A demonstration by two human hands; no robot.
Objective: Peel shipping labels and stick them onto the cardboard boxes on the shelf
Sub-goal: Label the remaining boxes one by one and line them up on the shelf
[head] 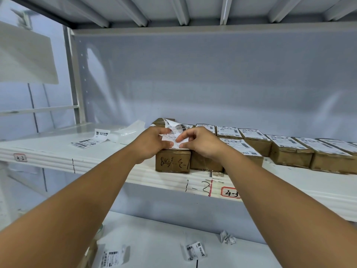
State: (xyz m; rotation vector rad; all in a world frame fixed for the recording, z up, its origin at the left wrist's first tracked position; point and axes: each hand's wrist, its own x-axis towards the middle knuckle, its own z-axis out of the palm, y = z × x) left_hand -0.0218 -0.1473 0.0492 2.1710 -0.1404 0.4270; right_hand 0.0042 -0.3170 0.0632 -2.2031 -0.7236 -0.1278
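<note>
Broadly, the white shelf [108, 165] carries a run of cardboard boxes. The labelled boxes [286, 149] to the right of the marked box [172, 163], the one with handwriting on its front, already wear printed labels on top, so most of the job looks done. Above the marked box the left hand [152, 143] and right hand [201, 144] meet, each grip pinching the same shipping label [172, 134]. Its far end curls up clear while its near edge sits at the box's top front; whether that edge is stuck down is hard to tell. Smoothing it flat likely remains. Left of the marked box lie spare labels [87, 142], probably awaiting further boxes.
</note>
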